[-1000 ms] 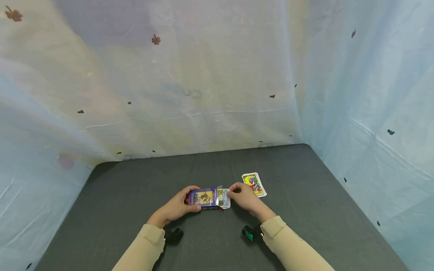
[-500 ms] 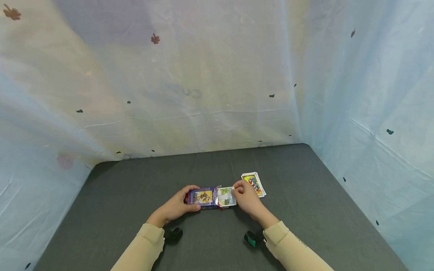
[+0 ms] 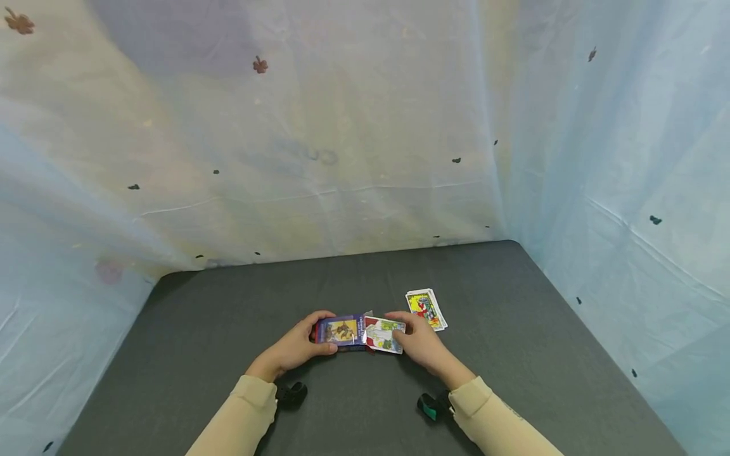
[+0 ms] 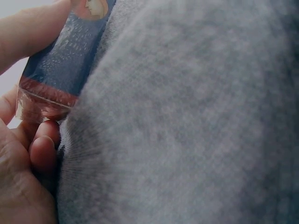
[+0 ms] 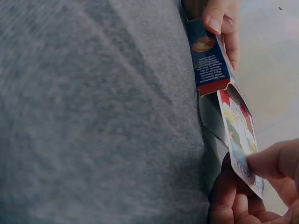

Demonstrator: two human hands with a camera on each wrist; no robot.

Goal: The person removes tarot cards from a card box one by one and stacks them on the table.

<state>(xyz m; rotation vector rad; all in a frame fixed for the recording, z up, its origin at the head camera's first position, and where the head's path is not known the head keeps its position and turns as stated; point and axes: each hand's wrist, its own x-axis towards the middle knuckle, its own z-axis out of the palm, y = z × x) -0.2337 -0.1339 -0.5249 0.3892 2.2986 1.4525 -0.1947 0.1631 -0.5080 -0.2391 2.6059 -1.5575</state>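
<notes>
My left hand [image 3: 295, 345] grips a purple-blue card box [image 3: 340, 332] with a yellow picture, lying on the dark table. In the left wrist view the thumb lies along the box's blue side [image 4: 65, 58]. An illustrated card [image 3: 383, 334], red, white and green, sticks out of the box's open right end. My right hand [image 3: 421, 342] pinches its outer end; in the right wrist view the thumb is on the card's [image 5: 239, 133] face and the fingers are behind it. Whether more cards lie under it is hidden.
A small pile of white-edged cards [image 3: 426, 308], with a yellow and red picture on top, lies just beyond my right hand. The dark grey table [image 3: 228, 329] ends at pale hanging sheets [image 3: 342, 209] behind and at both sides.
My right hand has shifted right, and more card shows outside the box. The green and blue card face seen earlier now gives way to a red and white one. My left hand stays put.
</notes>
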